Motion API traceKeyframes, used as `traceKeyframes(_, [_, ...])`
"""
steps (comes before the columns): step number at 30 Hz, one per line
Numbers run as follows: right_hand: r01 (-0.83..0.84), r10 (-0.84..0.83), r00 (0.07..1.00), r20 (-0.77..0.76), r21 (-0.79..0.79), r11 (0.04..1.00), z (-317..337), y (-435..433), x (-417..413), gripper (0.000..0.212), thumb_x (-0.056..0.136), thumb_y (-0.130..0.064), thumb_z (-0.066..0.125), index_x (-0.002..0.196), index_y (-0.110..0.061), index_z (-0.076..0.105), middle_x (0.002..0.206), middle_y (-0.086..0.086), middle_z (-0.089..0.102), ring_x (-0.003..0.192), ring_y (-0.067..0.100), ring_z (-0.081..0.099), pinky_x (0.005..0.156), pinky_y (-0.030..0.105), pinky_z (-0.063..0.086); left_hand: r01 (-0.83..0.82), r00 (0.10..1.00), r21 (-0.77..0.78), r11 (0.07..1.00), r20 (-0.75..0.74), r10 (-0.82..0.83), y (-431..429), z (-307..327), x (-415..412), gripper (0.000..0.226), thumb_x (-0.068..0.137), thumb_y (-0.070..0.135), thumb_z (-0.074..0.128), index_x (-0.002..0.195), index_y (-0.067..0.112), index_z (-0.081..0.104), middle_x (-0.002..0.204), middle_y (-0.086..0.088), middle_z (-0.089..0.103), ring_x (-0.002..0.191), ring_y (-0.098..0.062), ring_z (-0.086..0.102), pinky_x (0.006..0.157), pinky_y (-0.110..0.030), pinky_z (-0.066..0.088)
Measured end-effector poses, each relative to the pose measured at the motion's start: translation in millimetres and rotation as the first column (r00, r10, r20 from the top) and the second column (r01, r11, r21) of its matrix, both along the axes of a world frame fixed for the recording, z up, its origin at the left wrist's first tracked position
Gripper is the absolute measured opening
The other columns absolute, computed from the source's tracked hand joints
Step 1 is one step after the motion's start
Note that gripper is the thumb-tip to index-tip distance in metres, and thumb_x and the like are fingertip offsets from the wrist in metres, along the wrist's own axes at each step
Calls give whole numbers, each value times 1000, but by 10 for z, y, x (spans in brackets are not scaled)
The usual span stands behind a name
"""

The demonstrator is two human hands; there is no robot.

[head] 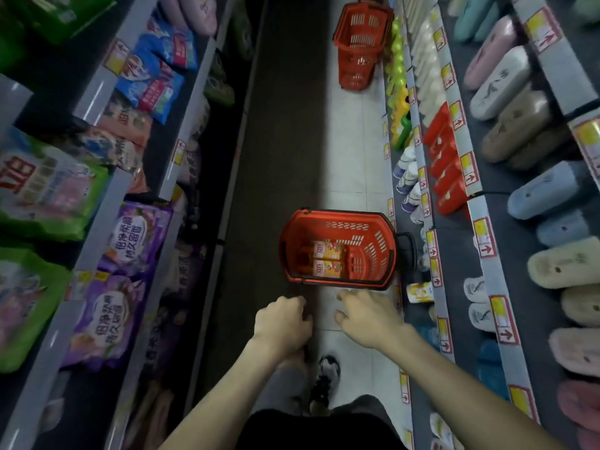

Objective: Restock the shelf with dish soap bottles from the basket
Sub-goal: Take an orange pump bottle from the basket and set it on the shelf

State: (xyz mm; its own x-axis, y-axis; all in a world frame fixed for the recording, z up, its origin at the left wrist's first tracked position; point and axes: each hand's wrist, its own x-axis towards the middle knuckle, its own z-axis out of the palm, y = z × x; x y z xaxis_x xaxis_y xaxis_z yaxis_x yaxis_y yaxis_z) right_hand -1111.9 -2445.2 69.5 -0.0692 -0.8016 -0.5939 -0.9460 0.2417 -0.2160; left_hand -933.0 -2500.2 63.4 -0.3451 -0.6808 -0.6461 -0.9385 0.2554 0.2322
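A red basket stands on the aisle floor beside the right-hand shelves. Two orange dish soap bottles lie side by side on its bottom. One more dish soap bottle lies on the lowest right shelf, just right of the basket's near corner. My left hand hangs below the basket's near rim with fingers loosely curled and nothing in it. My right hand is spread, fingers relaxed, just below the rim, also holding nothing.
A second red basket stands farther down the aisle. The right shelves hold slippers, red packs and bottles. Detergent bags fill the left shelves. My shoe is on the white floor tiles.
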Motion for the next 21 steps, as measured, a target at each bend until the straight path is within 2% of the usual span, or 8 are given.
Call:
traceKeyframes(5, [-34, 35, 999, -9, 61, 998, -278, -555, -116, 44, 101, -45, 51, 132, -16, 61, 134, 12, 66, 121, 36, 64, 95, 43, 53, -84, 995, 51, 995, -46, 86, -427, -309, -188, 27, 92, 40, 52, 107, 23, 66, 112, -9, 72, 105, -40, 69, 73, -36, 39])
traceKeyframes(11, [-25, 25, 1000, -3, 134, 991, -550, -1241, -192, 36, 103, -40, 50, 125, -13, 58, 123, 13, 68, 112, 36, 66, 80, 40, 46, -140, 988, 123, 982, -50, 147, -1027, -631, -384, 30, 93, 36, 51, 114, 23, 68, 116, -9, 71, 108, -38, 69, 77, -37, 41])
traceKeyframes(16, [-51, 53, 999, -9, 177, 983, -821, -1652, -182, 38, 104, -39, 49, 130, -12, 56, 131, 13, 64, 121, 35, 60, 92, 41, 47, -160, 986, 164, 973, -26, 167, -1465, -896, -488, 30, 94, 33, 50, 115, 21, 68, 116, -9, 73, 107, -36, 70, 77, -37, 44])
traceKeyframes(21, [-72, 82, 996, -34, 222, 972, -1192, -1955, -338, 43, 103, -40, 47, 135, -12, 54, 135, 12, 63, 125, 34, 57, 100, 43, 45, -157, 988, 160, 975, 16, 156, -1804, -1275, -609, 33, 95, 36, 53, 120, 21, 68, 120, -10, 73, 111, -37, 70, 87, -39, 52])
